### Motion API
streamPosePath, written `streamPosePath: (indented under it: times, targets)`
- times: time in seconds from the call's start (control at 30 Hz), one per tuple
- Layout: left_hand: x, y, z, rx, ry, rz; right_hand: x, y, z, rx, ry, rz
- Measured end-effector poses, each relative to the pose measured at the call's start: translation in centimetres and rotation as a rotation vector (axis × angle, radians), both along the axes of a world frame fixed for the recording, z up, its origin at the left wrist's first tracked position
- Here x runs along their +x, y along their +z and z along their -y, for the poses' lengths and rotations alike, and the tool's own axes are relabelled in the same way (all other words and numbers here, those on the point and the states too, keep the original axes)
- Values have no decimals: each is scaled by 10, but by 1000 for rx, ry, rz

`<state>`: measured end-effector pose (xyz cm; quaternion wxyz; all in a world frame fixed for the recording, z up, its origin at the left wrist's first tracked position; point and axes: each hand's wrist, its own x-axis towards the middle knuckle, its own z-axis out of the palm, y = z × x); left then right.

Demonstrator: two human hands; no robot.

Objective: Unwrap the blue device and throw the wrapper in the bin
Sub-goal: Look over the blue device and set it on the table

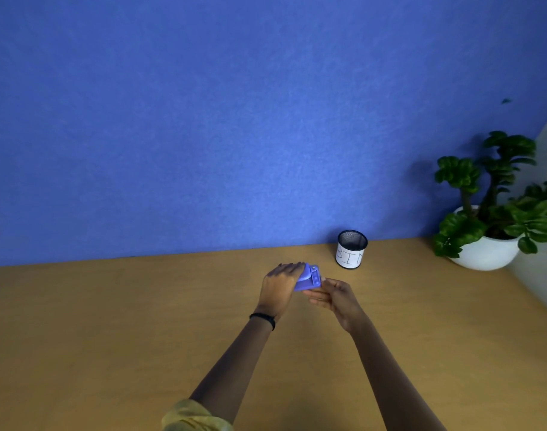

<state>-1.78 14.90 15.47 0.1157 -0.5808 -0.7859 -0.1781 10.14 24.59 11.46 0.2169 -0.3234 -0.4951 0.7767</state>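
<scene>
Nearest the camera a rolled yellow sleeve (194,415) showed at the person's left elbow, and both bare forearms reached out over the wooden table (110,337). The left hand (280,286), a dark band (263,318) at its wrist, was curled over the blue device (308,278) from the left, its fingers closed around the body. The right hand (334,298) met it from the right, fingers partly closed at the device's lower edge — whether they pinched a wrapper could not be told, since no film was plainly visible. The device was held just above the table between both hands. Beyond it, near but apart, stood the mesh bin (351,250); a potted plant (496,213) sat further right. A clear wrapper might tear into scraps, or slip free and miss the bin's narrow mouth — judging by its size.
</scene>
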Motion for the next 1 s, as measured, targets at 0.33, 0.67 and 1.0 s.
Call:
streamPosePath:
  times: [0.33, 0.67, 1.0]
  targets:
    - [0, -3, -1, -5, -6, 18, 3, -10, 2, -15, 6, 5]
    - [-2, -3, -5, 5, -25, -20, 2, -11, -2, -7, -3, -12]
    - [-8, -14, -7, 23, -37, -28, -3, -10, -2, 52, 30, 2]
